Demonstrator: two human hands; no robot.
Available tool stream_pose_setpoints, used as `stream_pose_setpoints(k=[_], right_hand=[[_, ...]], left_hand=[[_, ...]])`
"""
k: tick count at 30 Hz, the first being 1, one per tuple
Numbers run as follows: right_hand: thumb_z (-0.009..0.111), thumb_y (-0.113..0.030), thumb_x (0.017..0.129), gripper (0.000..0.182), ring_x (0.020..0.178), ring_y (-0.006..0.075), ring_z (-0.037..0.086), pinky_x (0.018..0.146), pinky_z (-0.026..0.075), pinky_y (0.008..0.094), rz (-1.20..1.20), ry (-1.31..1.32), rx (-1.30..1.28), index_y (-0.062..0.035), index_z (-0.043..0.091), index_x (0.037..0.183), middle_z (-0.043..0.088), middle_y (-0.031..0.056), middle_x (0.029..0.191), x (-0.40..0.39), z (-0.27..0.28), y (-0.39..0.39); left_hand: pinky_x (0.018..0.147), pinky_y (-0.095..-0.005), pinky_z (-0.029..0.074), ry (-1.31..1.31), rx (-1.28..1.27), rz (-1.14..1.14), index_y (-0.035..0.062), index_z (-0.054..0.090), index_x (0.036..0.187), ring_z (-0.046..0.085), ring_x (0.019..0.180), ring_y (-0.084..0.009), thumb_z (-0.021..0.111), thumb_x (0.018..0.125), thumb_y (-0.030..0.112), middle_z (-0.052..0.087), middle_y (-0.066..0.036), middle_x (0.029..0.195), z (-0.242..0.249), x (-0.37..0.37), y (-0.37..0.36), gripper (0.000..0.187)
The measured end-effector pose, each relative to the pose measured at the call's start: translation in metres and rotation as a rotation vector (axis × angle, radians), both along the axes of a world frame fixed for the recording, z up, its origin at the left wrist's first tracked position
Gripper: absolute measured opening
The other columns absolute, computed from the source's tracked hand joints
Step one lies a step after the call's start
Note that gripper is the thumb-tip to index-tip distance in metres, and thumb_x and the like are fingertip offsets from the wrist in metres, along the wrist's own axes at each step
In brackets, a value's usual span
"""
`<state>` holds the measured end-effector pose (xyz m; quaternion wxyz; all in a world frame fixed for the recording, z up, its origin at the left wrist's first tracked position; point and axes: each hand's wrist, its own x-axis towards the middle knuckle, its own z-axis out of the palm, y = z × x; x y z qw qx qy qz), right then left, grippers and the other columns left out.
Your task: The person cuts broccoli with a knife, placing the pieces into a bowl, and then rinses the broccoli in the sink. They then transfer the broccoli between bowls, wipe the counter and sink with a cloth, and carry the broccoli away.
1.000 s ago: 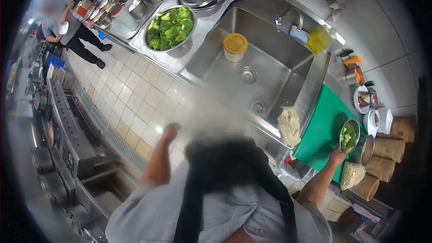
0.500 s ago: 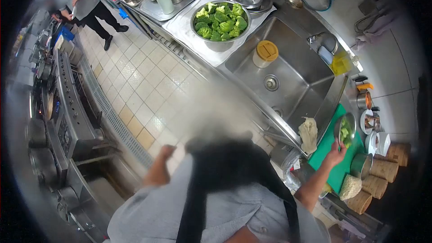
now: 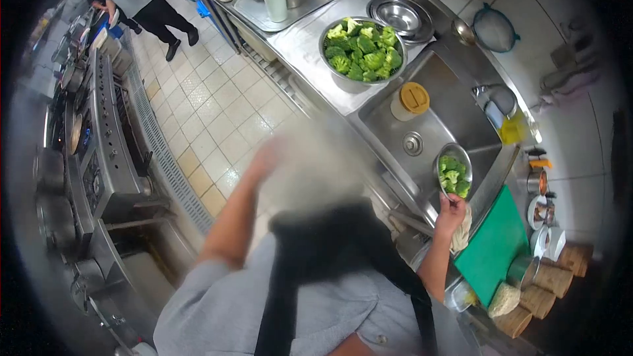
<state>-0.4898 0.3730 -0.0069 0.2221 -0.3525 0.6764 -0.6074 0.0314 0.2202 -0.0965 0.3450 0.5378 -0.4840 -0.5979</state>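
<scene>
My right hand grips the rim of a small metal bowl, which is tilted and holds broccoli florets. It is over the near right edge of the steel sink. My left hand is raised in front of me over the tiled floor, smeared by motion and blur, so its fingers do not show. A large metal bowl heaped with broccoli stands on a white cloth to the left of the sink. Inside the sink is a container with a yellow lid.
A green cutting board lies right of the sink, with a metal pot and wooden blocks beside it. Stacked metal bowls sit behind the large bowl. Stoves line the left, and another person stands at the far left.
My right hand has carried the small bowl of broccoli from over the green cutting board to the sink edge. My left hand has risen forward. The view has shifted slightly.
</scene>
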Motion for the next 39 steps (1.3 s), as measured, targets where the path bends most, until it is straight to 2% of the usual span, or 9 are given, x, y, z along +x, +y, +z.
stream_pose_setpoints(k=[5, 10, 18, 21, 26, 30, 32, 35, 39], right_hand=[[0.071, 0.004, 0.081, 0.020, 0.081, 0.0107, 0.058, 0.076, 0.046, 0.0235, 0.121, -0.095, -0.033, -0.0029, 0.057, 0.094, 0.060, 0.0033, 0.089, 0.002, -0.010, -0.056], [0.069, 0.007, 0.080, 0.019, 0.085, 0.0109, 0.057, 0.077, 0.046, 0.0238, 0.202, -0.095, 0.019, -0.0019, 0.057, 0.093, 0.052, 0.0025, 0.096, 0.001, 0.001, -0.120], [0.067, 0.011, 0.081, 0.021, 0.086, 0.0101, 0.057, 0.078, 0.047, 0.0232, 0.238, -0.013, -0.058, -0.0018, 0.057, 0.095, 0.055, 0.0028, 0.095, 0.009, 0.018, -0.172], [0.067, 0.008, 0.082, 0.020, 0.084, 0.0092, 0.058, 0.078, 0.047, 0.0229, 0.183, -0.005, -0.069, -0.0024, 0.057, 0.095, 0.060, 0.0030, 0.092, 0.021, 0.025, -0.184], [0.066, 0.013, 0.079, 0.023, 0.088, 0.0103, 0.055, 0.078, 0.046, 0.0235, 0.084, -0.028, -0.064, -0.0013, 0.058, 0.095, 0.050, 0.0026, 0.099, 0.044, 0.026, -0.195], [0.068, 0.009, 0.081, 0.020, 0.083, 0.0102, 0.056, 0.076, 0.046, 0.0229, -0.059, -0.051, -0.030, -0.0025, 0.058, 0.095, 0.054, 0.0011, 0.093, 0.079, 0.039, -0.201], [0.067, 0.008, 0.083, 0.019, 0.084, 0.0108, 0.058, 0.076, 0.047, 0.0235, -0.111, -0.044, -0.020, -0.0024, 0.057, 0.097, 0.058, 0.0030, 0.093, 0.091, 0.039, -0.202], [0.064, 0.004, 0.087, 0.019, 0.086, 0.0149, 0.063, 0.079, 0.054, 0.0289, -0.201, -0.257, -0.123, 0.0005, 0.053, 0.102, 0.064, 0.0111, 0.094, 0.124, 0.056, -0.214], [0.066, 0.004, 0.086, 0.021, 0.087, 0.0139, 0.062, 0.079, 0.054, 0.0277, -0.247, -0.312, -0.185, -0.0001, 0.053, 0.101, 0.064, 0.0092, 0.094, 0.139, 0.058, -0.227]], left_hand=[[0.077, -0.0367, 0.055, 0.343, -0.023, 0.031, 0.0042, 0.047, 0.133, 0.067, 0.091, -0.0257, 0.061, 0.093, 0.028, 0.062, -0.011, 0.118, 0.129, -0.075, -0.065, 0.048], [0.082, -0.0450, 0.056, 0.563, 0.040, 0.147, 0.0062, 0.042, 0.137, 0.065, 0.096, -0.0318, 0.060, 0.093, 0.026, 0.055, -0.014, 0.128, 0.157, -0.108, -0.117, 0.052], [0.094, -0.0463, 0.050, 0.511, 0.132, 0.096, 0.0083, 0.044, 0.138, 0.056, 0.115, -0.0280, 0.053, 0.094, 0.036, 0.053, -0.013, 0.132, 0.164, -0.109, -0.186, 0.053], [0.095, -0.0420, 0.050, 0.397, -0.013, -0.057, 0.0041, 0.045, 0.136, 0.057, 0.113, -0.0266, 0.055, 0.091, 0.026, 0.054, -0.013, 0.129, 0.118, -0.089, -0.223, 0.051], [0.095, -0.0412, 0.050, 0.474, 0.215, -0.121, -0.0009, 0.045, 0.134, 0.058, 0.113, -0.0256, 0.055, 0.086, 0.014, 0.055, -0.014, 0.126, 0.121, -0.080, -0.254, 0.051], [0.093, -0.0420, 0.050, 0.466, 0.288, -0.220, -0.0010, 0.044, 0.133, 0.058, 0.108, -0.0235, 0.058, 0.086, 0.011, 0.056, -0.012, 0.118, 0.146, -0.086, -0.267, 0.051], [0.083, -0.0371, 0.050, 0.435, 0.287, -0.245, -0.0008, 0.045, 0.132, 0.060, 0.104, -0.0241, 0.065, 0.083, 0.016, 0.060, -0.013, 0.117, 0.167, -0.090, -0.271, 0.056], [0.087, -0.0386, 0.051, 0.473, 0.336, -0.346, -0.0013, 0.043, 0.135, 0.059, 0.107, -0.0257, 0.064, 0.084, 0.014, 0.059, -0.015, 0.120, 0.169, -0.091, -0.286, 0.057], [0.088, -0.0408, 0.051, 0.404, 0.391, -0.445, -0.0026, 0.041, 0.137, 0.059, 0.109, -0.0279, 0.061, 0.082, 0.010, 0.058, -0.016, 0.123, 0.174, -0.088, -0.301, 0.060]])
